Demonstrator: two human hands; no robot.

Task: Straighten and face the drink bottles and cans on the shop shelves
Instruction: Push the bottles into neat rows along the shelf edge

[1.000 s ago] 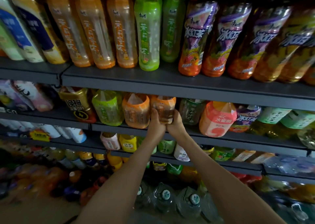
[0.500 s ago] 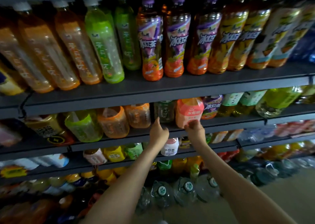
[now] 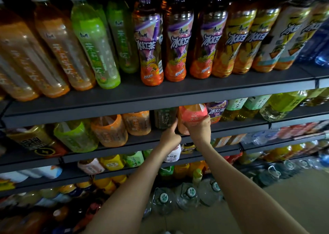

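1. Shelf boards (image 3: 160,95): dark grey, matt, smooth; metal by the look.
2. Iced-tea bottles (image 3: 151,43): clear glossy plastic with shiny printed film labels.
3. Pink bottle (image 3: 193,112): glossy plastic sleeve.
4. Water jugs (image 3: 187,196): clear glossy plastic.

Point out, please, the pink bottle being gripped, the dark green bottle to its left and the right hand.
pink bottle (image 3: 193,112): head view, on its pink label above the fingers.
dark green bottle (image 3: 164,117): head view, middle of its dark label.
right hand (image 3: 200,129): head view, back of the hand.
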